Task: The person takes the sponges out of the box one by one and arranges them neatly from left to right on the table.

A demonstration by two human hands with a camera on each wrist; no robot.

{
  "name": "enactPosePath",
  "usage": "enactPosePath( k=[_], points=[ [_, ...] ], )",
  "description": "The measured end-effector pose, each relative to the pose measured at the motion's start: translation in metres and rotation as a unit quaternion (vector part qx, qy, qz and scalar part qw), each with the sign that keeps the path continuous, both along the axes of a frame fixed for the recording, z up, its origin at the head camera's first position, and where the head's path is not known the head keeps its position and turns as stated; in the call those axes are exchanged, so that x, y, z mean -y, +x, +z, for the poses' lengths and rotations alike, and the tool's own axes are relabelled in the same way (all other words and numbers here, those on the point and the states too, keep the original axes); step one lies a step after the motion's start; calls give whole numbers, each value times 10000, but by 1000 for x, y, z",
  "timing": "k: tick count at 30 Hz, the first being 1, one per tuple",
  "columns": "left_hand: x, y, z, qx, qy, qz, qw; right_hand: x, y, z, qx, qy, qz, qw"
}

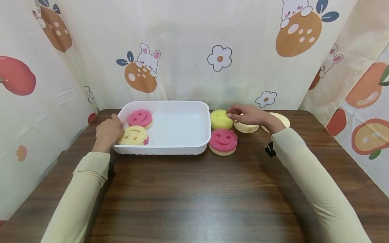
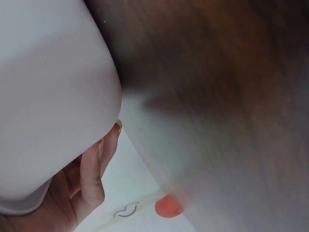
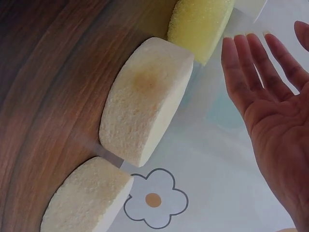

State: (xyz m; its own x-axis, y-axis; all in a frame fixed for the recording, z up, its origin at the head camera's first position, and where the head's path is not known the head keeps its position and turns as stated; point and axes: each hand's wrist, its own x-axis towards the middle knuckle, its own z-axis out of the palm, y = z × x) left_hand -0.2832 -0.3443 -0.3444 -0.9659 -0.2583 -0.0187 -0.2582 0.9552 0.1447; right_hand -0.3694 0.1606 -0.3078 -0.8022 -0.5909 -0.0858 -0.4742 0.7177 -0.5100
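Observation:
A white plastic tray (image 1: 164,151) stands toward the back left of the table. My left hand (image 1: 107,133) grips its left wall; in the left wrist view the fingers (image 2: 91,169) lie against the outside. Inside the tray are a pink smiley sponge (image 1: 139,117) and a cream smiley sponge (image 1: 132,135) with a pink underside. Above the yellow sponge (image 1: 219,121), just right of the tray, hovers my right hand (image 1: 247,115). The right wrist view shows its fingers (image 3: 260,60) straight, apart from the yellow sponge and holding nothing.
Another pink smiley sponge (image 1: 223,141) lies by the tray's front right corner. Two cream sponges, one (image 1: 247,128) under my right hand and one (image 1: 282,120) farther right, sit near the back edge. A patterned curtain (image 1: 182,67) hangs behind the wooden table (image 1: 188,195).

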Motion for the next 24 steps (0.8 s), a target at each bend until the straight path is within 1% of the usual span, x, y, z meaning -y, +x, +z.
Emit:
enactPosePath(
  k=[3, 6, 12, 19, 24],
  points=[
    [0, 1, 1, -30, -7, 2, 10000, 3, -4, 1, -164, -99, -51, 9998],
    [-1, 1, 1, -68, -32, -44, 10000, 6, -6, 2, -206, -181, -168, 9995],
    [-2, 2, 2, 5, -28, -36, 10000, 11, -9, 2, -167, -272, -323, 9990],
    [-2, 0, 3, -3, -117, -11, 9999, 19, -10, 8, -173, -432, -351, 9983],
    [-4, 1, 2, 16, -83, 5, 10000, 25, -11, 10, -198, -492, -372, 9979]
  ],
)
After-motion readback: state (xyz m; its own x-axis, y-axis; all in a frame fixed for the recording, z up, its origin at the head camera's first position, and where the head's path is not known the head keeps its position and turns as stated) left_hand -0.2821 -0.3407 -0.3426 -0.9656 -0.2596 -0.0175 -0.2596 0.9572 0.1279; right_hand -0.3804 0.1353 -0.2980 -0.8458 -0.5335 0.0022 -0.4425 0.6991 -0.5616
